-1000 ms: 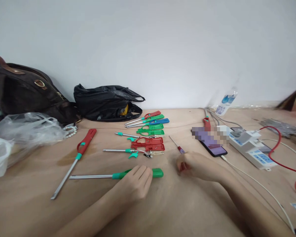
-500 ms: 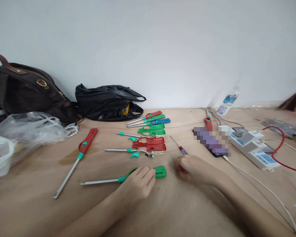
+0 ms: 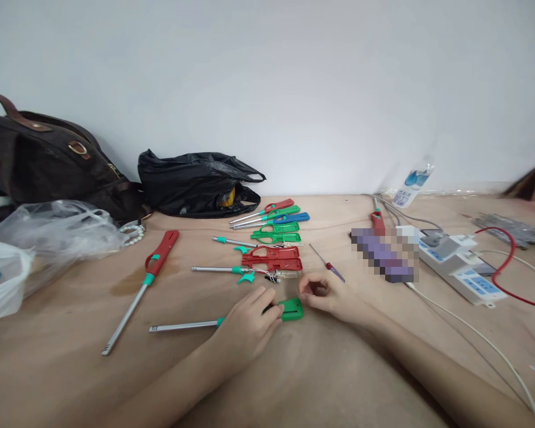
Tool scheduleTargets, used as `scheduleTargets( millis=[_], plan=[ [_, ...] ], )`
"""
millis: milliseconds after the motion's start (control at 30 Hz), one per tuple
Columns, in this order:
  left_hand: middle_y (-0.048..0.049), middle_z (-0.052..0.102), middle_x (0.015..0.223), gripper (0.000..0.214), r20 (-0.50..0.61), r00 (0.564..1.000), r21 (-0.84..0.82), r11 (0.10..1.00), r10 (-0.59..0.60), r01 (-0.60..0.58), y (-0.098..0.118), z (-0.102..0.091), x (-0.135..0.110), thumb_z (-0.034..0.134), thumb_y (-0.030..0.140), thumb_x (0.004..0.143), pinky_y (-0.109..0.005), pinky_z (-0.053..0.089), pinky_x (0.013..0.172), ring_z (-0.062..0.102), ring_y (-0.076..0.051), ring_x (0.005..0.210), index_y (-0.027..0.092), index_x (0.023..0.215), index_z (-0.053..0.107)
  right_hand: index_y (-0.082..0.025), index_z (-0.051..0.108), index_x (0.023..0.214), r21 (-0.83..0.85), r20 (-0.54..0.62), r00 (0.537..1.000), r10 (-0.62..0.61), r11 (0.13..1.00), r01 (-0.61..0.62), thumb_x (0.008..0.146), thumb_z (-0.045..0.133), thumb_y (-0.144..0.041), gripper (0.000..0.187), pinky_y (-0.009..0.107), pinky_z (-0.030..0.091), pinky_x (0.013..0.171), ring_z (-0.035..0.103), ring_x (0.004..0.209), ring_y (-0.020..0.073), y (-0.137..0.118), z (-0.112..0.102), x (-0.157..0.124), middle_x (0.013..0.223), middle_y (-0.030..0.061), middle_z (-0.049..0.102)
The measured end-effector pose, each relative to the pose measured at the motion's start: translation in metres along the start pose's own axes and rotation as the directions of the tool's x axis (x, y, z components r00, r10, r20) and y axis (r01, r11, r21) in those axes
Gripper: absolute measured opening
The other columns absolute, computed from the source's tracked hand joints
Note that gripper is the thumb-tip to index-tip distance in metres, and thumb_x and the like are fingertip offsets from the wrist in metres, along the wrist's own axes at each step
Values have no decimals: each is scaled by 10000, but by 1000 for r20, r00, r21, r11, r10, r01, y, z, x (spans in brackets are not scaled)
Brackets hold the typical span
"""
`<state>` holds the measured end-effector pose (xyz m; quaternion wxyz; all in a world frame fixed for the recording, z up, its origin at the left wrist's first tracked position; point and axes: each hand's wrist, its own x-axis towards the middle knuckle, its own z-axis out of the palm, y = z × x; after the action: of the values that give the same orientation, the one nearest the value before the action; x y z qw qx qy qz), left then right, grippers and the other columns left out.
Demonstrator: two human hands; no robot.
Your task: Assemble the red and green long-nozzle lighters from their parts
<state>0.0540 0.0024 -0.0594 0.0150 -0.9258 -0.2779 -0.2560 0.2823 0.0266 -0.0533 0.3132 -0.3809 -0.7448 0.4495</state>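
A green gas lighter [image 3: 293, 308] with a long metal barrel lies across the table in front of me. My left hand [image 3: 252, 315] wraps over its handle and covers most of it. At the handle's butt end is my right hand [image 3: 323, 294], thumb and fingers curled into a pinch; whether anything is between the fingertips I cannot make out. Just beyond that hand lies a small screwdriver [image 3: 334, 271] with a red and purple handle. Opened red lighter halves [image 3: 289, 252] and opened green halves [image 3: 289, 227] rest farther back, with loose barrels, triggers and wired parts.
A whole red lighter [image 3: 163, 249] lies at left. Behind the opened halves are several lighters [image 3: 289, 217], near a black plastic bag [image 3: 182, 184]. On the right are a blurred phone [image 3: 383, 255], a power strip [image 3: 468, 279], cables and a bottle [image 3: 412, 184].
My right hand has moved left from beside the screwdriver handle to the green lighter's butt end. The left hand stays on the lighter, its fingers shifted slightly. The whole screwdriver handle now shows.
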Motion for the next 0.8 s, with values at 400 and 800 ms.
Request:
scheduleTargets(
  millis=[400,800],
  plan=[
    [-58,545,837,202,-14,1000,-36,999,-25,24,1,1,-2,423,122,947,-275,411,598,490,-185,748,148,844,595,-183,553,714,18,-42,999,-6,1000,7,778,564,-144,75,246,358,592,449,639,122,15,16,4,709,-22,487],
    [-61,546,828,219,-14,1000,-48,999,-14,13,-1,3,-3,411,130,953,-285,425,610,484,-192,747,139,847,603,-183,545,709,-4,-14,1000,-22,1000,22,766,557,-131,78,246,357,590,446,639,126,14,15,4,711,-19,483]
  ],
)
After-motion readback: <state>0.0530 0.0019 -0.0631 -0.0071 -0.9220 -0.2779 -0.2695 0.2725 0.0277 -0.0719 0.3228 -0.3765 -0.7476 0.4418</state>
